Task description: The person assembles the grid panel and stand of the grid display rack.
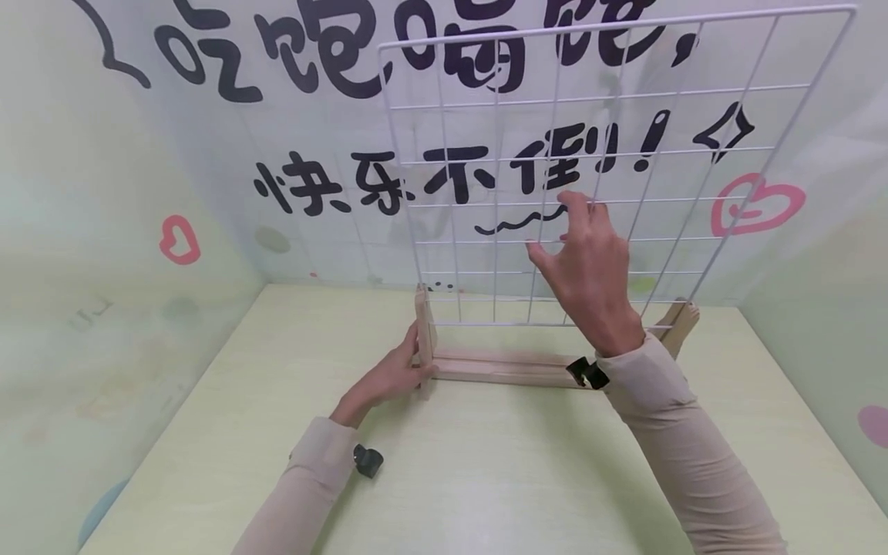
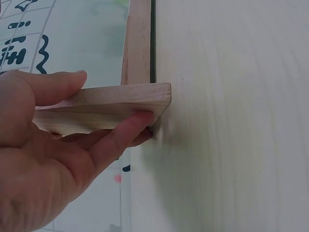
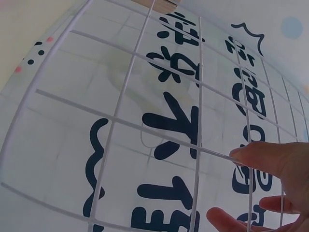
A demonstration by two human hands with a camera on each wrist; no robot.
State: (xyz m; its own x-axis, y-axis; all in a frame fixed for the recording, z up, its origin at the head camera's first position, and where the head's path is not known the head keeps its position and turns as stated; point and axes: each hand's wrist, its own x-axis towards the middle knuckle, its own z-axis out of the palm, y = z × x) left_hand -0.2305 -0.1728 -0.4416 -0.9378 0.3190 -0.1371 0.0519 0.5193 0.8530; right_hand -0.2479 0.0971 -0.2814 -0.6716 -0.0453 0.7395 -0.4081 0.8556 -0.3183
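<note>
A white wire grid panel (image 1: pixel 516 162) stands upright, leaning slightly, with its lower edge at a wooden stand (image 1: pixel 513 370). My left hand (image 1: pixel 395 374) holds the stand's left wooden end piece (image 1: pixel 424 331). In the left wrist view, the thumb lies on one side of that piece (image 2: pixel 120 94) and the fingers on the other. My right hand (image 1: pixel 590 274) is at the middle of the grid, fingers bent and spread. In the right wrist view, its thumb (image 3: pixel 260 157) touches a wire while other fingers (image 3: pixel 227 220) reach behind the wires. The grid's lower right is partly hidden by my right forearm.
The stand rests on a pale wood-grain table (image 1: pixel 444 470). Behind it rises a whitish wall covering (image 1: pixel 291 247) with large black characters and pink hearts. Side walls (image 1: pixel 83 254) flank the table. The stand's right end piece (image 1: pixel 678 324) shows beyond my right sleeve.
</note>
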